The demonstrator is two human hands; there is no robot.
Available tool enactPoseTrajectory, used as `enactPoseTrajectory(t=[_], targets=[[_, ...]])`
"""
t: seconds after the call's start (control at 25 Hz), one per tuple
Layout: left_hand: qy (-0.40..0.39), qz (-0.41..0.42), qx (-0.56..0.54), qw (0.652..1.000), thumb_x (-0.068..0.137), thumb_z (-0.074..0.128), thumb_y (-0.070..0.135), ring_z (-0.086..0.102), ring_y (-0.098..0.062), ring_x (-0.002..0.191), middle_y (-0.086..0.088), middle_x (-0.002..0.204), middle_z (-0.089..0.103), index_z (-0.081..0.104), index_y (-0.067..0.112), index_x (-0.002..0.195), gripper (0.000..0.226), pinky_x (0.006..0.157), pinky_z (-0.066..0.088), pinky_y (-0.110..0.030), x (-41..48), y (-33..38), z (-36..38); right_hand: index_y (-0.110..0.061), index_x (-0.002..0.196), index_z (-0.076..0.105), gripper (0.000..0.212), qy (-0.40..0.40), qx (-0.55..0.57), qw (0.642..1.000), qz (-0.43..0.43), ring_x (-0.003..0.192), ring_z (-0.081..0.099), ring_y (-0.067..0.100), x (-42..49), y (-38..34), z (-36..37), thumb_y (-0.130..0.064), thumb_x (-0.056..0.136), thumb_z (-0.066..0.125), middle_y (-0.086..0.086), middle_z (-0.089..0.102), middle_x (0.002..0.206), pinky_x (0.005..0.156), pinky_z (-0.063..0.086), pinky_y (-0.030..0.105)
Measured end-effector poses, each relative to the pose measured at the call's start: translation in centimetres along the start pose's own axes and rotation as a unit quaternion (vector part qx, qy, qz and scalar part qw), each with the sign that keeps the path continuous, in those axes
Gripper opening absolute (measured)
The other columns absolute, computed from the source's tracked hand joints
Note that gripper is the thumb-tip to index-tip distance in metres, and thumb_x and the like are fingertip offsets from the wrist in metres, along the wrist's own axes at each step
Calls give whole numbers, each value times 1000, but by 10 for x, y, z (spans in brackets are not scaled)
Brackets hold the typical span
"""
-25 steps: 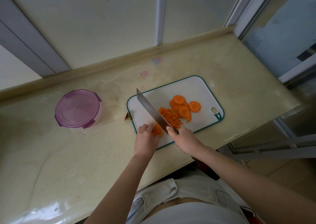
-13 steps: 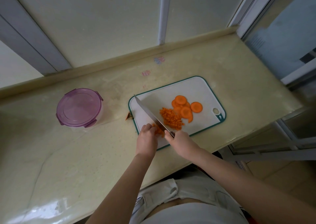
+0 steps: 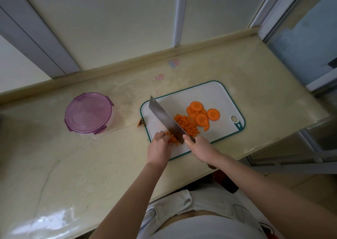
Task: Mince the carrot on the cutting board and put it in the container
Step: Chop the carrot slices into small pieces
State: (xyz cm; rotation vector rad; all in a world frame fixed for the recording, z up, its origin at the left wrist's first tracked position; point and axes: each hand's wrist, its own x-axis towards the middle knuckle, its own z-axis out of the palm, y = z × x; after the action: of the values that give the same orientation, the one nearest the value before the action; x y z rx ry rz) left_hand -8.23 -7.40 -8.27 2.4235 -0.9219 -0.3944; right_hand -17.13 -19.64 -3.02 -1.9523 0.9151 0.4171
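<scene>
On the white, teal-rimmed cutting board [image 3: 209, 96], orange carrot pieces [image 3: 173, 139] are pinned under the curled left grip [image 3: 159, 147], partly hidden; the handle of the steel cleaver [image 3: 166, 120] is concealed within the clenched right grip [image 3: 200, 147].

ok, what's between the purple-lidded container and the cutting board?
Head view: mostly bare countertop, plus one small dark-and-orange scrap right at the left edge of the cutting board, well clear of the container.
</scene>
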Motion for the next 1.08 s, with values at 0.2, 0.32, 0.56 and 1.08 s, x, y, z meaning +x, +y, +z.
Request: enactPoseTrajectory(t=[0.2, 0.32, 0.56, 1.08], targets=[[27, 1, -19, 999, 75, 72, 10, 59, -28, 81, -9, 83, 59, 72, 7, 87, 12, 59, 50, -33, -3, -1, 3, -13, 60, 40, 48, 26, -34, 999, -8, 37, 42, 3, -2, -6, -16, -41, 100, 40, -3, 40, 50, 42, 26, 15], [29, 13, -23, 999, 70, 73, 7, 59, -31, 78, -11, 79, 59, 70, 5, 86, 16, 54, 49, -32, -5, -1, 4, -17, 57, 36, 50, 29, -38, 999, -13, 38, 39, 3, -7, -7, -19, -42, 100, 39, -3, 39, 50, 45, 28, 19], [11, 12, -43, 999, 82, 63, 10, 54, -28, 93, -12, 96, 56, 66, 8, 108, 27, 72, 50, -35, -8, 1, -1, -18, 61, 37, 46, 21, -19, 999, -28, 45, 36, 11, -21, -9, -14, -44, 99, 40, -3, 38, 51, 48, 28, 23], [-3, -36, -53, 998, 88, 60, 13, 49, -23, 97, -9, 98, 55, 66, 6, 108, 22, 81, 41, -25, -4, 1, -4, -17, 59, 35, 51, 8, 33, 999, 40, 39, 31, 12, -25, -3, 4, -53, 95, 41, -1, 35, 52, 42, 26, 25]])
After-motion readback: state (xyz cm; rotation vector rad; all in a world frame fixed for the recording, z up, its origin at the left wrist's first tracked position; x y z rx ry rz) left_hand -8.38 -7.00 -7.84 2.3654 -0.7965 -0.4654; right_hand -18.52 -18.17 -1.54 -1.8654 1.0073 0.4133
